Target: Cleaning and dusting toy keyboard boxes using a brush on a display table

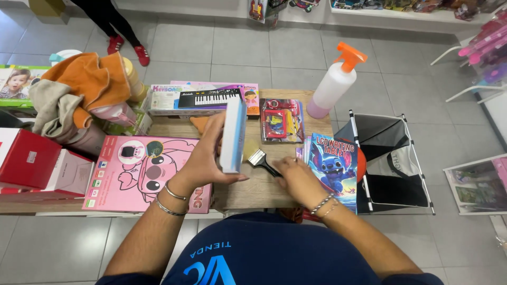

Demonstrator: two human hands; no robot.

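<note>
Left hand clamps the blue-and-white box upright at table centre, right hand closed on the brush at four o'clock — best kept steady, strokes light.

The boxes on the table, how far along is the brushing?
In hand: the left hand holds a blue-and-white box upright on edge, while the right hand grips a paintbrush beside it. Nothing shows which boxes are done. The pink box, keyboard box and blue box lie flat, untouched.

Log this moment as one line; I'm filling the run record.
left hand: holds blue-white box upright | right hand: grips paintbrush | table
</note>
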